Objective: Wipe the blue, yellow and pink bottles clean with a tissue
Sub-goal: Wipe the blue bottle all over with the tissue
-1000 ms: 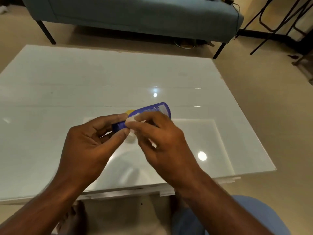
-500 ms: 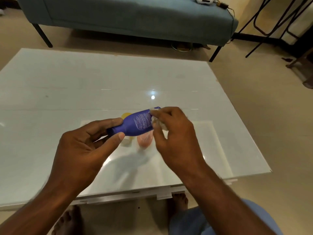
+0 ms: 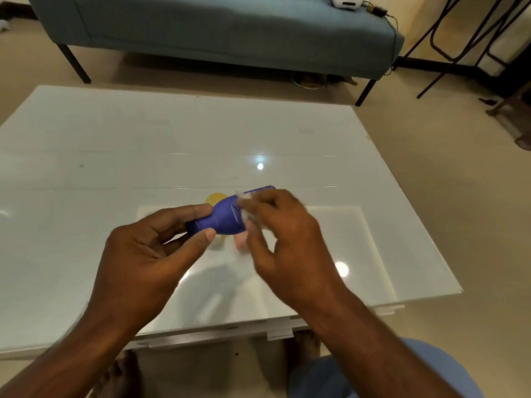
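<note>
Two hands work above the desk [image 3: 86, 173]: left hand [image 3: 149, 254] pinches the blue bottle [image 3: 227, 218] by its cap; right hand [image 3: 283, 234] grips the tissue [image 3: 244, 201] against its body; best to turn the bottle between strokes, keeping the cap pinch firm.

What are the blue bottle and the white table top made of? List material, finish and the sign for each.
Blue bottle: seemingly opaque plastic, smooth with a slight sheen; uniform colour, printed white text on its side.
White table top: probably glass or glossy laminate; it mirrors ceiling lights as sharp bright spots and reflects the hands' shadow. The pictures cannot settle which.
</note>
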Motion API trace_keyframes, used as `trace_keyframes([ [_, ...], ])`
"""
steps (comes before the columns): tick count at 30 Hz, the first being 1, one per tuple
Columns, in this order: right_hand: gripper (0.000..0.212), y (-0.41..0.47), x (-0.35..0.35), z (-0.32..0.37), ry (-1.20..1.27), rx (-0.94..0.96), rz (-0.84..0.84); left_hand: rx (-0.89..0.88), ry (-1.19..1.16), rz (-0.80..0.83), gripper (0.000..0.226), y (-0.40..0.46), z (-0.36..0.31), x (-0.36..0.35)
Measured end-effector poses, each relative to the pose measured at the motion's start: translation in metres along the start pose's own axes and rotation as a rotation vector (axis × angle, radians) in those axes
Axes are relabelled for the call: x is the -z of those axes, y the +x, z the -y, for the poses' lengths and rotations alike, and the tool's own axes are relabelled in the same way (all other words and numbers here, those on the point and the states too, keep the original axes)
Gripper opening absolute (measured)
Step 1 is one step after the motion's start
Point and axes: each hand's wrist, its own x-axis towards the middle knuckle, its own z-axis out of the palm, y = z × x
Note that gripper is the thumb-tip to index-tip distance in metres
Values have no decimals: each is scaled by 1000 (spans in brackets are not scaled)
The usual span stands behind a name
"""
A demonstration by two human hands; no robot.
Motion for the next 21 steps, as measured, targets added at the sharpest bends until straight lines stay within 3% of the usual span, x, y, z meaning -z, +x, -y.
trace_keyframes([
  [3, 37, -9, -7, 16, 11, 150, 114, -15, 30, 8, 30, 1, 0, 0],
  [9, 36, 5, -1, -9, 2, -67, -25, -10, 40, -1, 32, 0, -1, 2],
  [14, 32, -6, -7, 10, 44, 129, 47, -22, 40, 4, 31, 1, -2, 0],
  [18, 33, 7, 0, -12, -5, -116, -17, -19, 37, 10, 32, 0, -2, 0],
  [21, 33, 3, 1, -8, 13, -70, -11, -16, 39, 7, 32, -1, -3, 0],
])
